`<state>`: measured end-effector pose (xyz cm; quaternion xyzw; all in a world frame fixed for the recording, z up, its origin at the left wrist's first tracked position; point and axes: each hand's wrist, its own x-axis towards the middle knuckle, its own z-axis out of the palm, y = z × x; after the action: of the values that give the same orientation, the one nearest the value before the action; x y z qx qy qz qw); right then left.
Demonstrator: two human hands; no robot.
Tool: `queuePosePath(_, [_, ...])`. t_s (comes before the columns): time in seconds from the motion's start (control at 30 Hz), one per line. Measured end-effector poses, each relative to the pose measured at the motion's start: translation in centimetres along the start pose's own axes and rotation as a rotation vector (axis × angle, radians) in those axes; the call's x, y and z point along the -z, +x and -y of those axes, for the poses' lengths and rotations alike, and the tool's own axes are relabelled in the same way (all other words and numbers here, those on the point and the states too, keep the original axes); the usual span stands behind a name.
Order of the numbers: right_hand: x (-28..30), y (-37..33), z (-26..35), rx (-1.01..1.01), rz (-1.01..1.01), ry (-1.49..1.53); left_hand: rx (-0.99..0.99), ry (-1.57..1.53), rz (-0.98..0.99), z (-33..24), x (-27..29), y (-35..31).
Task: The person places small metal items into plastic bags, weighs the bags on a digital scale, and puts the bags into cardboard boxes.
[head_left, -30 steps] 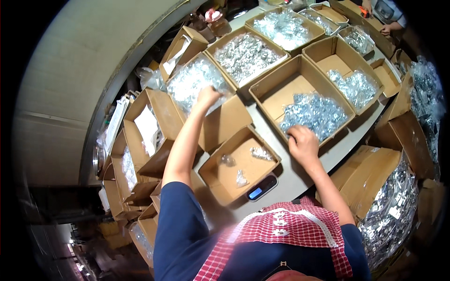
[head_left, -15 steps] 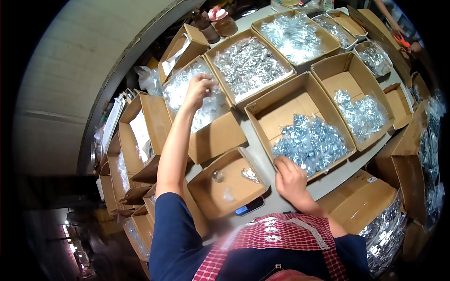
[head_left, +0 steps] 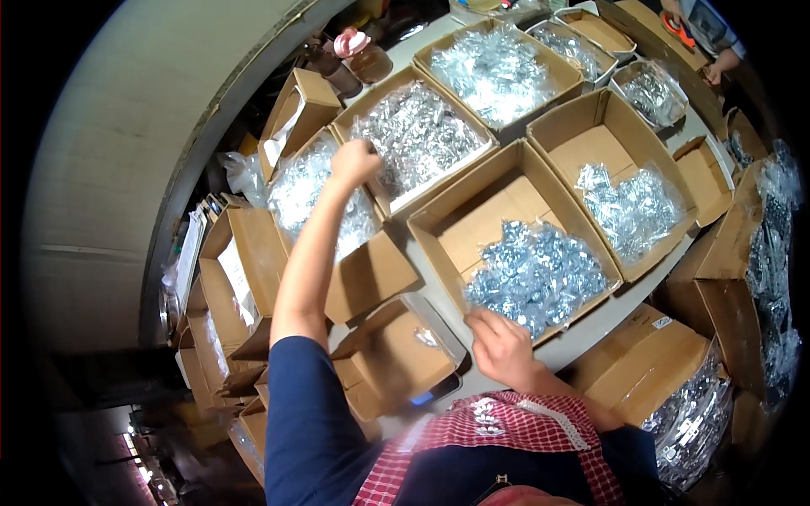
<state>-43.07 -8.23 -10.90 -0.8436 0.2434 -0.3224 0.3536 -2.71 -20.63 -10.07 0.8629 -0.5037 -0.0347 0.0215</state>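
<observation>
My left hand [head_left: 355, 163] is at the left rim of a cardboard box of loose silver metal parts [head_left: 422, 135], its fingers curled closed and mostly hidden behind its back. Just beside it on the left is a box of clear bags with shiny contents [head_left: 308, 190]. My right hand [head_left: 499, 341] is closed at the near left corner of a bigger box, its fingertips pressed together by the rim. Bluish metal parts in clear plastic bags [head_left: 544, 274] are heaped in the near part of that box. Whatever either hand holds is too small or hidden.
A shallow carton [head_left: 401, 363] with a small bag [head_left: 425, 336] stands near me, beside a dark device [head_left: 439, 390]. More boxes of bagged parts [head_left: 633, 211] spread right and far. A pink-lidded jar [head_left: 367, 59] stands at the back. Another person's hand [head_left: 721, 66] shows far right, near orange-handled scissors [head_left: 677, 29].
My left hand has gone from above the bags in the left box rightward to the silver-parts box, its fingers now more closed. The whole view has shifted; my right hand stays by its box corner.
</observation>
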Motion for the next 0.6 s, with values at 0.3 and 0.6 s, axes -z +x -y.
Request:
queuePosePath(0.3, [4.8, 6.0, -4.4, -0.446, 0.192, 0.642, -0.067, -1.313, 0.578, 1.3, 9.1, -15.9])
queuePosePath(0.6, [7.1, 28.7, -19.6, -0.044, -0.159, -0.206, -0.055, -1.156, 0.43, 0.5, 8.5, -30.3])
